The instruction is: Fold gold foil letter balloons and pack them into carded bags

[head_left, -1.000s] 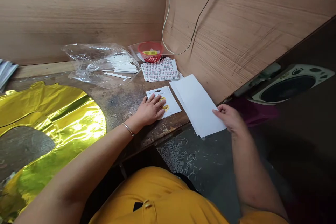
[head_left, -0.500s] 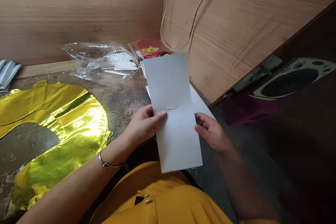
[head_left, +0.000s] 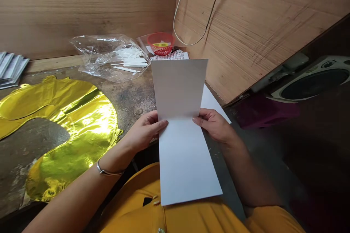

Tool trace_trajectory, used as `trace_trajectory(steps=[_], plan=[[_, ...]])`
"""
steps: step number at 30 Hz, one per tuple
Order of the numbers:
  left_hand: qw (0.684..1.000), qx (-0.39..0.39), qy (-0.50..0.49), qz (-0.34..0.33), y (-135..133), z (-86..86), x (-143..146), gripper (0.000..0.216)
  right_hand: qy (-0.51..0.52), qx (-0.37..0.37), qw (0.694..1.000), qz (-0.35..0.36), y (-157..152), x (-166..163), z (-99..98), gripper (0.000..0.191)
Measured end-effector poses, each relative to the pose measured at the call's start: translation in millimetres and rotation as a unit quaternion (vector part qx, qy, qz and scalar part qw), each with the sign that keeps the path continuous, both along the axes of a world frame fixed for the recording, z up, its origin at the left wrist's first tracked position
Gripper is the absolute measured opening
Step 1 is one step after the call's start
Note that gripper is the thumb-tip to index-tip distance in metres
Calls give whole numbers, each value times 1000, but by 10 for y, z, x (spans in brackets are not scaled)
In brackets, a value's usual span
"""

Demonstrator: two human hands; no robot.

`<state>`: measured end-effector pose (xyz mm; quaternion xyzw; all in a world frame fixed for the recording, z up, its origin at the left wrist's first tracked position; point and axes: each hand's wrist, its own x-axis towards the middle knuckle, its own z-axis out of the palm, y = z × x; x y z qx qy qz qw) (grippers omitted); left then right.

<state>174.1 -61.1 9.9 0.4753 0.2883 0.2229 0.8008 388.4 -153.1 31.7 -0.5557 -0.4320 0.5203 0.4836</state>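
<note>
A long white card (head_left: 182, 91) is held up in front of my body, bent across its middle so its upper half tilts up. My left hand (head_left: 146, 129) pinches its left edge near the bend, thumb on the face towards me. On the opposite edge, my right hand (head_left: 214, 125) grips at about the same height, thumb also in front. Fingers behind the card are partly hidden. Another white sheet (head_left: 214, 102) lies behind it on the right. Left of my hands, a flat gold foil balloon (head_left: 93, 127) lies on the worn table (head_left: 133, 96).
A clear plastic bag (head_left: 95, 58) with several white sticks (head_left: 131, 56) lies at the back. Beside it are a red basket (head_left: 161, 48) and a printed sheet (head_left: 171, 56). Stacked packets (head_left: 12, 67) sit far left. A cable (head_left: 176, 11) hangs by the wooden panel.
My right hand has moved in and now grips the card's edge. The card shows more of a bend, its lower end is nearer me, and the small torn slit no longer shows.
</note>
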Motion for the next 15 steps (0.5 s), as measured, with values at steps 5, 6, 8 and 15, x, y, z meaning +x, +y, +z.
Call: trace_trajectory(steps=[5,6,8,15], plan=[[999,27,20,9,-15,31,-65,28,17,-24,998,49,-15,91,54,9],[998,57,29,21,-21,35,-71,25,22,-19,998,48,4,109,72,8],[984,161,43,56,-35,32,-71,18,43,-5,999,32,68,124,105,13],[912,402,68,42,-47,104,-86,18,-153,-34,982,107,230,19,183,20]])
